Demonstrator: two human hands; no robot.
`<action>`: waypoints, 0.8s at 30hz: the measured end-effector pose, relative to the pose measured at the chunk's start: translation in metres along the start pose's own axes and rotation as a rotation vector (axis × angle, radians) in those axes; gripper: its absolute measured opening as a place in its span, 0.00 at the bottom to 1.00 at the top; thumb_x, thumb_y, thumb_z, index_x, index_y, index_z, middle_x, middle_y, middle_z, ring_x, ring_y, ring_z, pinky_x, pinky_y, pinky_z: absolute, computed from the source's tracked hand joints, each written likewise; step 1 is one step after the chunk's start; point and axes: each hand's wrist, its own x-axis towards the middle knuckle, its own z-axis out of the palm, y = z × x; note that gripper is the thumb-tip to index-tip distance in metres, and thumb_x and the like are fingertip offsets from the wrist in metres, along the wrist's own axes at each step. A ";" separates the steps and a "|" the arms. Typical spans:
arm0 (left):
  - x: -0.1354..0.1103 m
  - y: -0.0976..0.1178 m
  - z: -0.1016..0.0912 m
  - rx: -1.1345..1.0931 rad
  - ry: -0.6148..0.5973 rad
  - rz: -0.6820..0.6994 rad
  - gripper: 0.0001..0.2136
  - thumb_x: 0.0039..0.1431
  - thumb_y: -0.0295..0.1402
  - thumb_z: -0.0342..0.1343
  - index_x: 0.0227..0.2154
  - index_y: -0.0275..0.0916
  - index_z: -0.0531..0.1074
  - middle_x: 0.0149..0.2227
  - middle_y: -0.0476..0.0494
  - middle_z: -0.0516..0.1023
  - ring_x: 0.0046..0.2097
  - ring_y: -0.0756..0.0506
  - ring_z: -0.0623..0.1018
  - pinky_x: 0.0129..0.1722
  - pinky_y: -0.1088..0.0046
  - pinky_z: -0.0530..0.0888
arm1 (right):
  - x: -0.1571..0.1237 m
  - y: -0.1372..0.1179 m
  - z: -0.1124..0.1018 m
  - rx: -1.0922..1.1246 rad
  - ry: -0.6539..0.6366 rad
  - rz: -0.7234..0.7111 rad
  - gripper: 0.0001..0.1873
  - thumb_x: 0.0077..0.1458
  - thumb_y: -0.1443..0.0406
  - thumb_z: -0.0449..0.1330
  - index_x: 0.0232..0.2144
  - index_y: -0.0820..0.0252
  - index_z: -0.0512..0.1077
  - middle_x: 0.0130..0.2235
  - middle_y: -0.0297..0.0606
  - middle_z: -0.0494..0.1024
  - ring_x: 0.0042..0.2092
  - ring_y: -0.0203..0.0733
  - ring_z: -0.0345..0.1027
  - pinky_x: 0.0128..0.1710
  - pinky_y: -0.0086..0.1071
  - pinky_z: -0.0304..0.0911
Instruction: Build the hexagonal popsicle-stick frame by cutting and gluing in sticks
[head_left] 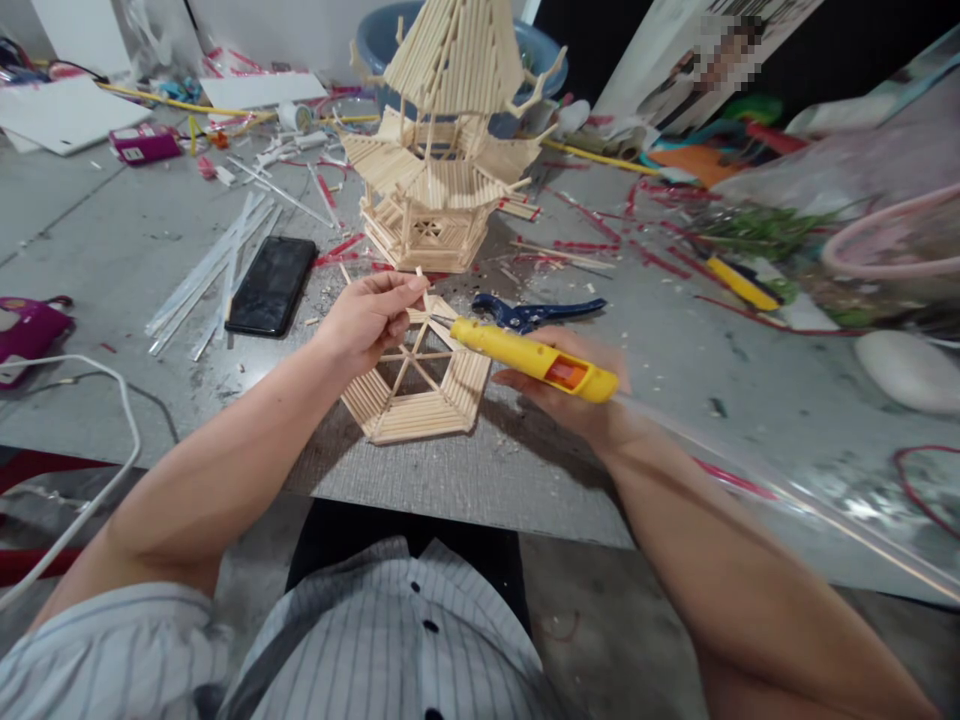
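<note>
My left hand [369, 318] pinches a short wooden stick [421, 279] upright over the far edge of a flat hexagonal frame of wooden sticks [420, 398] lying on the grey table [525, 470]. My right hand [577, 385] grips a yellow glue gun [534, 359], its nozzle pointing left at the base of that stick. A long clear glue stick trails from the gun's rear toward the lower right. Behind the frame stands a tiered pagoda model [442, 150] built from the same sticks.
A black phone [271, 285] lies left of the frame beside loose clear glue sticks [214, 270]. Blue-handled pliers [532, 312] lie just beyond my right hand. A white cable [112, 440] curls at the left edge. Red scraps, tools, a blue basin [544, 55] and clutter fill the back.
</note>
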 end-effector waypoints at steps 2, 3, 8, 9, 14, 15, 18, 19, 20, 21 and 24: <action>0.000 0.000 0.000 0.000 -0.002 0.001 0.08 0.56 0.25 0.54 0.23 0.35 0.65 0.18 0.57 0.66 0.14 0.60 0.59 0.13 0.83 0.50 | -0.001 0.002 0.000 -0.002 0.003 0.007 0.12 0.54 0.53 0.59 0.31 0.55 0.69 0.27 0.31 0.76 0.26 0.35 0.70 0.24 0.29 0.62; 0.000 0.000 0.000 0.000 0.000 0.002 0.08 0.57 0.25 0.54 0.23 0.35 0.66 0.18 0.56 0.67 0.14 0.60 0.59 0.13 0.83 0.51 | -0.001 0.002 0.001 -0.003 0.002 0.015 0.12 0.54 0.53 0.59 0.31 0.55 0.69 0.27 0.31 0.75 0.26 0.35 0.70 0.24 0.29 0.62; -0.001 0.001 0.001 0.016 0.013 0.003 0.07 0.56 0.26 0.55 0.23 0.35 0.66 0.18 0.57 0.66 0.14 0.60 0.59 0.13 0.83 0.50 | -0.001 0.003 0.000 0.027 -0.040 0.066 0.15 0.53 0.50 0.59 0.31 0.54 0.70 0.27 0.32 0.76 0.27 0.38 0.71 0.25 0.31 0.64; -0.001 0.001 0.001 0.022 0.015 0.001 0.07 0.56 0.26 0.55 0.23 0.35 0.66 0.18 0.57 0.66 0.14 0.60 0.59 0.13 0.83 0.50 | -0.001 0.003 0.000 0.032 -0.053 0.078 0.15 0.53 0.50 0.59 0.31 0.54 0.70 0.27 0.33 0.76 0.27 0.38 0.71 0.26 0.32 0.64; -0.002 0.001 0.002 0.047 0.028 -0.015 0.08 0.56 0.27 0.56 0.23 0.36 0.65 0.19 0.57 0.66 0.15 0.60 0.59 0.14 0.83 0.50 | -0.001 0.001 -0.002 0.010 -0.071 0.100 0.15 0.54 0.50 0.58 0.31 0.54 0.69 0.28 0.33 0.76 0.27 0.40 0.71 0.26 0.33 0.65; -0.002 0.001 0.002 0.049 0.028 -0.017 0.08 0.56 0.27 0.56 0.23 0.36 0.65 0.19 0.57 0.65 0.15 0.60 0.58 0.14 0.83 0.50 | 0.000 0.001 -0.002 0.016 -0.050 0.076 0.14 0.54 0.51 0.58 0.31 0.54 0.69 0.27 0.32 0.76 0.27 0.39 0.71 0.25 0.33 0.65; -0.001 0.001 0.002 0.048 0.019 -0.008 0.08 0.57 0.27 0.54 0.23 0.36 0.65 0.18 0.57 0.64 0.15 0.60 0.58 0.14 0.83 0.50 | 0.001 0.000 -0.001 0.024 0.019 0.010 0.11 0.54 0.54 0.60 0.31 0.55 0.68 0.26 0.31 0.76 0.25 0.37 0.70 0.24 0.30 0.64; -0.001 0.001 0.002 0.047 0.013 -0.002 0.08 0.57 0.26 0.54 0.23 0.36 0.65 0.18 0.57 0.64 0.15 0.60 0.58 0.14 0.83 0.50 | 0.001 0.000 -0.001 0.022 0.040 -0.008 0.11 0.53 0.55 0.60 0.31 0.55 0.68 0.26 0.30 0.75 0.25 0.36 0.70 0.23 0.30 0.63; -0.001 0.001 0.001 0.047 0.007 0.002 0.08 0.57 0.26 0.54 0.23 0.36 0.65 0.18 0.57 0.63 0.15 0.60 0.58 0.14 0.83 0.51 | 0.002 0.000 -0.001 0.024 0.053 -0.021 0.10 0.53 0.56 0.61 0.31 0.55 0.68 0.25 0.30 0.75 0.24 0.36 0.70 0.23 0.29 0.63; -0.001 0.001 0.001 0.048 0.003 0.005 0.08 0.57 0.26 0.54 0.23 0.36 0.65 0.18 0.58 0.63 0.15 0.60 0.59 0.14 0.83 0.51 | 0.002 0.000 -0.001 0.028 0.060 -0.022 0.10 0.53 0.56 0.61 0.31 0.55 0.68 0.25 0.30 0.75 0.24 0.36 0.69 0.23 0.29 0.62; -0.001 0.001 0.001 0.056 -0.001 0.005 0.08 0.57 0.26 0.54 0.23 0.36 0.65 0.18 0.58 0.63 0.15 0.60 0.58 0.14 0.83 0.50 | 0.002 0.000 -0.001 0.059 0.042 0.008 0.11 0.52 0.55 0.61 0.31 0.55 0.69 0.26 0.31 0.76 0.25 0.37 0.69 0.24 0.29 0.62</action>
